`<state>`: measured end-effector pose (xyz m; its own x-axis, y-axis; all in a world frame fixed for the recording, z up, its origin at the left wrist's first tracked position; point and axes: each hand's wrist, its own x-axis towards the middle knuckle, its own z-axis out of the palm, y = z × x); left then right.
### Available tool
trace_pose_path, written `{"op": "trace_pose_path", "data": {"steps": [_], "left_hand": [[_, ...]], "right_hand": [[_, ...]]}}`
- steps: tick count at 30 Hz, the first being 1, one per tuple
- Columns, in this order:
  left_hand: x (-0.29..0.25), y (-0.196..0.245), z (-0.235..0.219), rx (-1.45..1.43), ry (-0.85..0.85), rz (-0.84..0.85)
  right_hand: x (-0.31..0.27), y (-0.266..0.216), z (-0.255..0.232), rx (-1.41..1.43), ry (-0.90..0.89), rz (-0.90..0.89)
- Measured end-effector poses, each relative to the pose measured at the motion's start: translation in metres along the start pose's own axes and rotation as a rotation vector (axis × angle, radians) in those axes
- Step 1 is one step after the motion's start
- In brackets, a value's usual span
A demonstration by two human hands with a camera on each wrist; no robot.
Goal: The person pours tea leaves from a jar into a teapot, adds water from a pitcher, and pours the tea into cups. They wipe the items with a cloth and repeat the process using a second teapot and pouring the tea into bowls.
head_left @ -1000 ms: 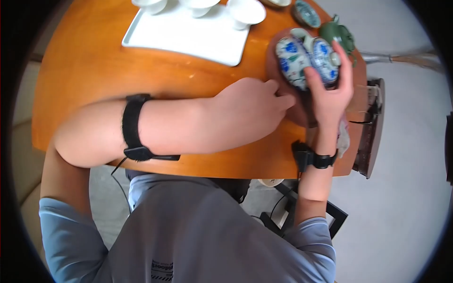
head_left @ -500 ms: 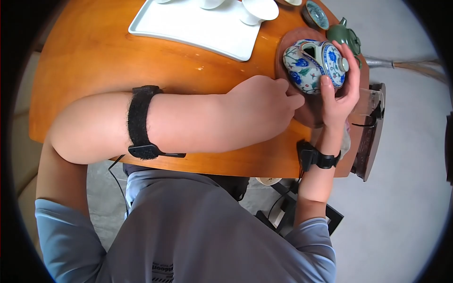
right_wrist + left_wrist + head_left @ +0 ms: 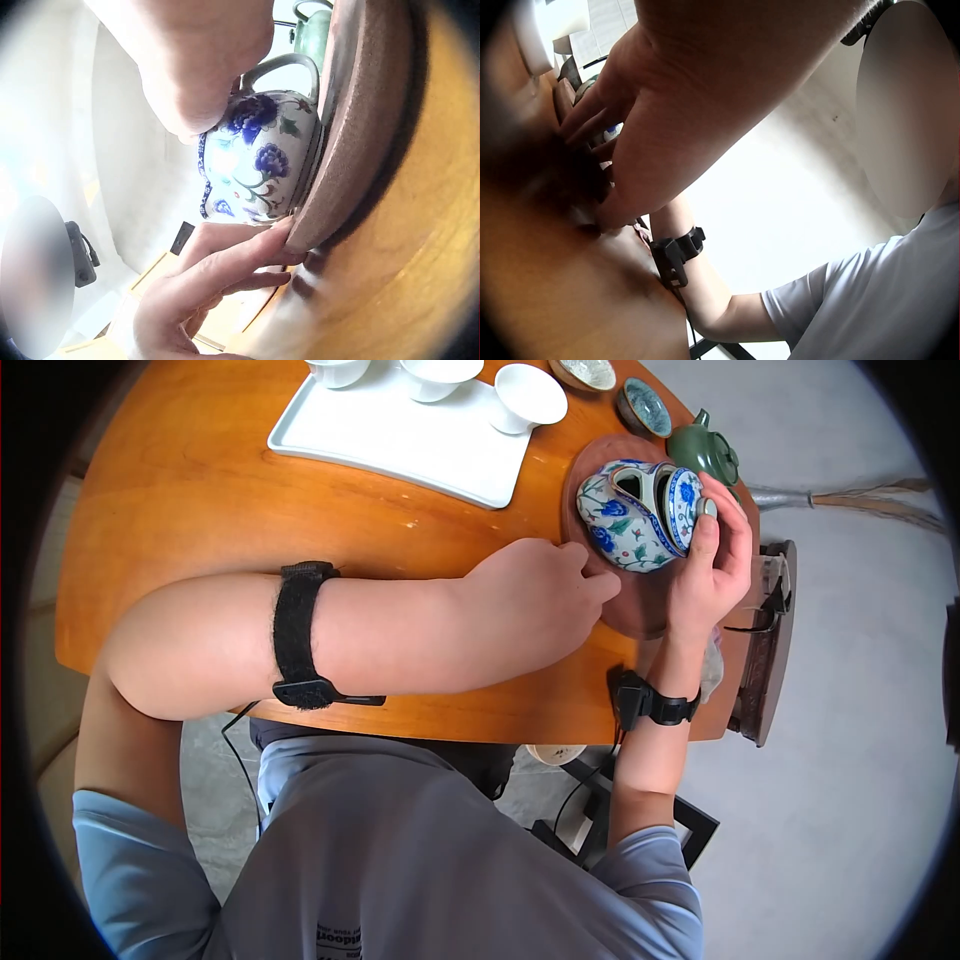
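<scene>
A white teapot with blue flowers sits on a round brown board. In the head view its lid faces right, with a dark gap between lid and pot. My right hand holds the lid, thumb by the knob and fingers round the far side. My left hand reaches across the table and grips the board's near-left rim; the right wrist view shows those fingers at the rim, below the pot. The left thumb is hidden.
A white tray with white cups lies at the back. Two small bowls and a green teapot stand beyond the board. A cloth lies near the right wrist, and a dark wooden stand is beside the table's right edge.
The right thumb has moved from the lid's lower edge towards its knob, and a dark gap shows at the lid. The pot's handle side has turned nearer; the left hand stays by the board.
</scene>
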<state>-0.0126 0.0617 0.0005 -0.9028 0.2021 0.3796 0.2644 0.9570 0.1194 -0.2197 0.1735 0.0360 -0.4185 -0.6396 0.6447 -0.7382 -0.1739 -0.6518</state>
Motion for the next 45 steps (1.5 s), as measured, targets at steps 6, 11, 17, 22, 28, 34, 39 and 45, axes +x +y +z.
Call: {"op": "trace_pose_path", "data": {"steps": [6,11,17,22,28,34,39,45], "left_hand": [[-0.001,0.001,-0.003,0.011,-0.017,0.010],[-0.001,0.001,-0.003,0.000,-0.031,0.014],[-0.002,0.000,-0.014,-0.073,-0.131,-0.007],[0.001,-0.003,-0.017,-0.110,-0.164,-0.002],[0.001,-0.002,-0.019,-0.130,-0.194,-0.006],[0.001,-0.003,-0.021,-0.152,-0.215,-0.016],[0.002,-0.002,-0.023,-0.101,-0.227,-0.018],[0.003,-0.002,-0.023,-0.071,-0.241,-0.015]], "right_hand": [[-0.002,0.009,-0.002,-0.047,0.059,-0.047],[-0.007,0.023,-0.008,0.108,0.244,0.118],[0.004,0.023,-0.029,0.383,0.343,0.337],[0.003,0.049,-0.066,1.044,0.074,0.579],[0.001,0.061,-0.063,0.627,0.395,0.870],[-0.004,0.065,-0.056,0.393,0.420,0.840],[-0.001,0.046,-0.047,0.096,0.460,0.736],[0.002,0.023,-0.048,-0.029,0.151,0.311]]}}
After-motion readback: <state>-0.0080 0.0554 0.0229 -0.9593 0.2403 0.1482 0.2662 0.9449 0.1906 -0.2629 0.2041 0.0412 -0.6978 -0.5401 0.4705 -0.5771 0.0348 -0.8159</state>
